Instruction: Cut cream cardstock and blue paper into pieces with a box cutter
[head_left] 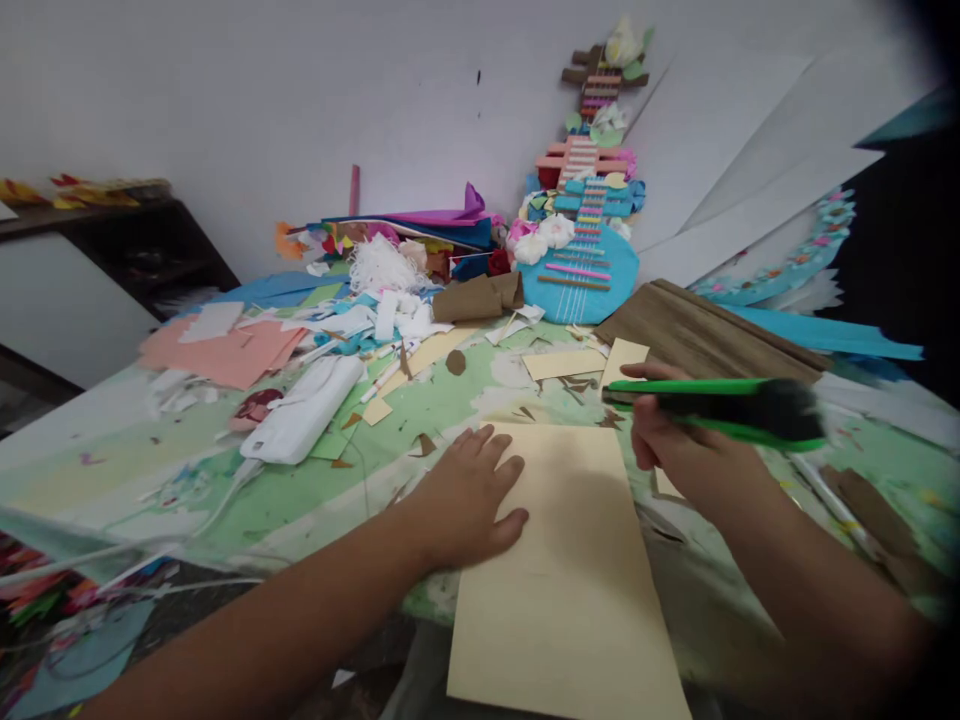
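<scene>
A large cream sheet of paper (559,590) lies at the near edge of the table, its lower part reaching past the edge. My left hand (472,495) rests on its upper left side, fingers spread, holding nothing. Beyond the sheet's upper right corner, my right hand (667,435) grips a green and black tool (720,405); its narrow end points left and its dark end is blurred. Smaller cream pieces (562,364) lie just past the sheet, one of them beside the tool's tip.
A white power strip (304,410) with a cable sits at the left, near pink paper (225,350). Paper flowers and scraps pile up behind. A blue paper guitar shape (577,275) leans on the wall, beside brown folded paper (705,325).
</scene>
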